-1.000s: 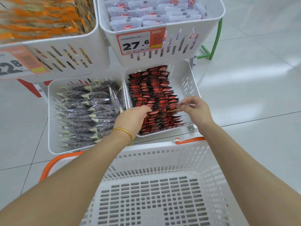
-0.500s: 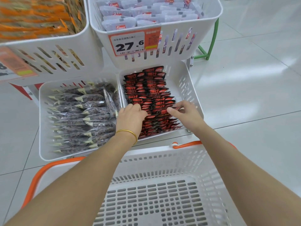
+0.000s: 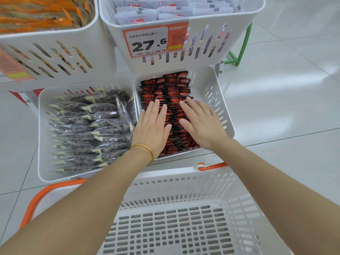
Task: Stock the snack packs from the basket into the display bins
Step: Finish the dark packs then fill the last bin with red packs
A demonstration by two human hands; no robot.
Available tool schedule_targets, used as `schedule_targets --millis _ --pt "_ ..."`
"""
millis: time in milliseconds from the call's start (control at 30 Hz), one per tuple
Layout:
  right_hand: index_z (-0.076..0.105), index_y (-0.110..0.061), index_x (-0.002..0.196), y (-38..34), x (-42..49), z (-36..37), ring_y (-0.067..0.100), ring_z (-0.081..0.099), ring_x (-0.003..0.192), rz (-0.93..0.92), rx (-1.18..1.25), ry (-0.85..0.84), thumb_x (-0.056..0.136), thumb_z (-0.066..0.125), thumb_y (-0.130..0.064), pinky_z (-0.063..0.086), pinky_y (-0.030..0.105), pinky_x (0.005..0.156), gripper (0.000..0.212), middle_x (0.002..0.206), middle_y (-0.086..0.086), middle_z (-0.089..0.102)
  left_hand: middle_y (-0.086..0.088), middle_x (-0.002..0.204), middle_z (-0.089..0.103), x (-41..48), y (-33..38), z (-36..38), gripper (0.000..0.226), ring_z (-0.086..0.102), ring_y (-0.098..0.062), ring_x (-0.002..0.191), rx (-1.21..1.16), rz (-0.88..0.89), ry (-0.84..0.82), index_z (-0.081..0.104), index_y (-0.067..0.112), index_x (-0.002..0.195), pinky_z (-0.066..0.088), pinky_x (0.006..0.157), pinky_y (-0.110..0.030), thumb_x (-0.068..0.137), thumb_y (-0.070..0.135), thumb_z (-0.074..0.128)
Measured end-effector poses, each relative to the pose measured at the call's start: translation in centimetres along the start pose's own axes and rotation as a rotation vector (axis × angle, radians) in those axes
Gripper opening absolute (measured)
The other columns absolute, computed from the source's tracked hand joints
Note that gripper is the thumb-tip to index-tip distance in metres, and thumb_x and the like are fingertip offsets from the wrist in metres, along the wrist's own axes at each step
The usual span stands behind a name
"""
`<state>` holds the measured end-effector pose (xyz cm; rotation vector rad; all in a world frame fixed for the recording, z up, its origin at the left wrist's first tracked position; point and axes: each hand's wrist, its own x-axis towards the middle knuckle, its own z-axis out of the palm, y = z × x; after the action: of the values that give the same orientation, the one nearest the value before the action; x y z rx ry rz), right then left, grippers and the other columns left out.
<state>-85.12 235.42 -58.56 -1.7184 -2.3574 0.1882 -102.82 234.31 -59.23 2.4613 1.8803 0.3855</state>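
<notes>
Both hands have flattened: left hand (image 3: 151,126) and right hand (image 3: 201,124) press the red packs (image 3: 165,85), each grip spread and empty. Push evenly, keeping rows level

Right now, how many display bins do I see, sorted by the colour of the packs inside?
Orange-pack bin: 1
White-pack bin: 1
Dark-pack bin: 1
Red-and-black-pack bin: 1
Total: 4 bins
</notes>
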Motion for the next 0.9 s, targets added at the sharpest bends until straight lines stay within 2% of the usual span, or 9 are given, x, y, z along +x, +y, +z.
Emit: schedule_targets --millis 100,267,433,533,633,733,800,900 --pt "0.009 -0.030 0.151 0.3 1.1 0.9 0.021 0.007 0.146 -0.038 -0.140 -0.028 0.088 -0.004 -0.059 0.014 0.050 0.116 0.070 0.160 -0.005 0.008 -0.007 0.158 -0.009 0.6 0.0 1.3 0.058 -0.011 -0.018 0.145 0.066 -0.034 -0.043 0.000 0.014 0.151 -0.004 0.119 -0.036 0.100 0.038 0.015" --pt "0.012 -0.029 0.151 1.4 2.0 1.6 0.020 0.006 0.147 -0.064 -0.166 -0.032 0.088 -0.006 -0.057 0.013 0.050 0.117 0.071 0.159 -0.007 0.010 -0.007 0.157 -0.015 1.4 -0.3 2.4 0.059 -0.015 -0.019 0.144 0.159 -0.049 -0.054 -0.007 0.014 0.150 -0.007 0.118 -0.039 0.099 0.041 0.008" --pt "0.010 -0.026 0.151 1.5 2.1 3.0 0.025 0.005 0.147 -0.057 -0.223 -0.019 0.091 0.001 -0.057 0.011 0.051 0.117 0.068 0.160 -0.003 0.008 -0.008 0.158 0.007 1.3 -0.3 2.8 0.068 0.001 -0.022 0.146 0.224 -0.053 0.005 0.011 0.013 0.150 -0.001 0.118 -0.046 0.091 0.043 -0.003" --pt "0.006 -0.024 0.152 1.6 2.3 3.5 0.027 0.001 0.147 -0.049 -0.251 -0.026 0.091 0.002 -0.056 0.011 0.052 0.116 0.068 0.160 -0.001 0.004 -0.010 0.152 0.029 1.9 -0.5 2.7 0.066 0.021 -0.027 0.143 0.259 -0.077 0.003 0.030 0.013 0.146 0.009 0.115 -0.052 0.093 0.044 0.006" --pt "0.010 -0.023 0.152 1.5 2.1 3.6 0.028 0.003 0.147 -0.055 -0.240 -0.025 0.092 0.005 -0.054 0.016 0.053 0.115 0.068 0.160 0.000 0.007 -0.011 0.148 0.038 2.1 -0.5 3.0 0.066 0.032 -0.030 0.138 0.283 -0.076 -0.009 0.038 0.012 0.142 0.018 0.113 -0.054 0.093 0.047 0.012" --pt "0.010 -0.024 0.152 1.6 2.0 3.6 0.026 0.003 0.147 -0.056 -0.200 -0.006 0.092 0.004 -0.054 0.016 0.049 0.115 0.067 0.160 -0.001 0.007 -0.012 0.152 0.030 1.7 -0.7 2.5 0.069 0.023 -0.029 0.142 0.191 -0.044 -0.001 0.033 0.012 0.145 0.009 0.115 -0.051 0.092 0.050 0.010" --pt "0.010 -0.024 0.152 1.7 2.0 3.5 0.025 0.002 0.147 -0.055 -0.160 0.014 0.092 0.005 -0.053 0.015 0.047 0.115 0.067 0.160 -0.002 0.007 -0.010 0.156 0.020 1.3 -1.1 2.1 0.068 0.012 -0.026 0.145 0.131 -0.024 0.031 0.024 0.014 0.148 0.002 0.116 -0.048 0.092 0.049 0.007" --pt "0.011 -0.024 0.152 1.8 2.0 3.6 0.024 0.001 0.147 -0.054 -0.136 0.029 0.092 0.005 -0.053 0.014 0.046 0.115 0.066 0.160 -0.002 0.007 -0.007 0.159 0.003 0.3 -1.7 2.1 0.068 -0.003 -0.022 0.146 0.154 -0.002 -0.008 0.009 0.021 0.151 -0.004 0.117 -0.047 0.090 0.048 -0.001"
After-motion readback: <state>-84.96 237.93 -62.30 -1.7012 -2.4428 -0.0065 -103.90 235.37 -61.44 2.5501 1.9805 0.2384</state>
